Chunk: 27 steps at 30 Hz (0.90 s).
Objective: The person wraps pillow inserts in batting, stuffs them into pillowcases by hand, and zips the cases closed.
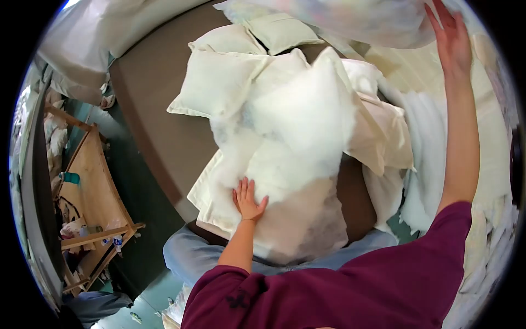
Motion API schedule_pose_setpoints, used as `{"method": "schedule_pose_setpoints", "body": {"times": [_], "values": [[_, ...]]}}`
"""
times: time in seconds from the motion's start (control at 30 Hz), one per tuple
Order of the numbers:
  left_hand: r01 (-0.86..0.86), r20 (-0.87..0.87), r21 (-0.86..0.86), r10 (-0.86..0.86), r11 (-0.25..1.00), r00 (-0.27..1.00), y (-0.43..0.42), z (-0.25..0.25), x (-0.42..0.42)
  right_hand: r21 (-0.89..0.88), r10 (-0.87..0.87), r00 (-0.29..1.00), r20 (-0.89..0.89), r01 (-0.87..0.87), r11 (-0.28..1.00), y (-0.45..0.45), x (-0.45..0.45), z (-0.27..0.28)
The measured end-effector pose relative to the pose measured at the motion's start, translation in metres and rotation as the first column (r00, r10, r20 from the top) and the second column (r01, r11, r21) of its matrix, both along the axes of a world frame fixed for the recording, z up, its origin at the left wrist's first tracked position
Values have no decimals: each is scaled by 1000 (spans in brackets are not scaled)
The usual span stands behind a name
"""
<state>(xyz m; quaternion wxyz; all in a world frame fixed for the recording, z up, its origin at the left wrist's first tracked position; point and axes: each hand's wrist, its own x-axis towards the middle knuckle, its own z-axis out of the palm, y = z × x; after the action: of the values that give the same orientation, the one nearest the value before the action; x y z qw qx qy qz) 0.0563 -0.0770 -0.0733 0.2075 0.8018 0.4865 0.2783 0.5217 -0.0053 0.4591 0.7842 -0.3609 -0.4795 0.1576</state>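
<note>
My left hand (249, 203) lies flat with its fingers spread on a sheet of white fluffy stuffing (287, 170). Beneath that stuffing, edges of flat cream fabric (204, 189) show, close to my lap. My right hand (453, 44) is stretched far out to the upper right, fingers extended, against a big translucent plastic bag (361, 19); whether it touches the bag I cannot tell. Several cream pillows (219, 79) lie heaped beyond the stuffing. More cream pillow pieces (381, 129) rest at its right side.
The heap lies on a brown work surface (145, 104). White batting (424, 159) hangs at the right, beside a stack of pale fabric (490, 137). On the left, a wooden frame table (90, 192) stands on the green floor, with a bottle (118, 243) near its edge.
</note>
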Motion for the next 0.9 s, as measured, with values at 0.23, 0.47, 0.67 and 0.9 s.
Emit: {"method": "schedule_pose_setpoints", "body": {"times": [0.23, 0.47, 0.67, 0.9], "values": [[188, 435, -335, -25, 923, 900, 6, -56, 2, -640, 388, 916, 104, -237, 731, -311, -148, -110], [205, 520, -647, 228, 734, 823, 12, 78, -65, -962, 188, 948, 255, 268, -48, -440, -137, -292], [-67, 98, -822, 257, 565, 961, -24, 149, -82, -970, -126, 987, -96, -65, 235, -374, -157, -378], [284, 416, -798, 144, 532, 898, -132, 163, -5, -686, 45, 827, -561, -494, 534, -282, -235, -399]]}}
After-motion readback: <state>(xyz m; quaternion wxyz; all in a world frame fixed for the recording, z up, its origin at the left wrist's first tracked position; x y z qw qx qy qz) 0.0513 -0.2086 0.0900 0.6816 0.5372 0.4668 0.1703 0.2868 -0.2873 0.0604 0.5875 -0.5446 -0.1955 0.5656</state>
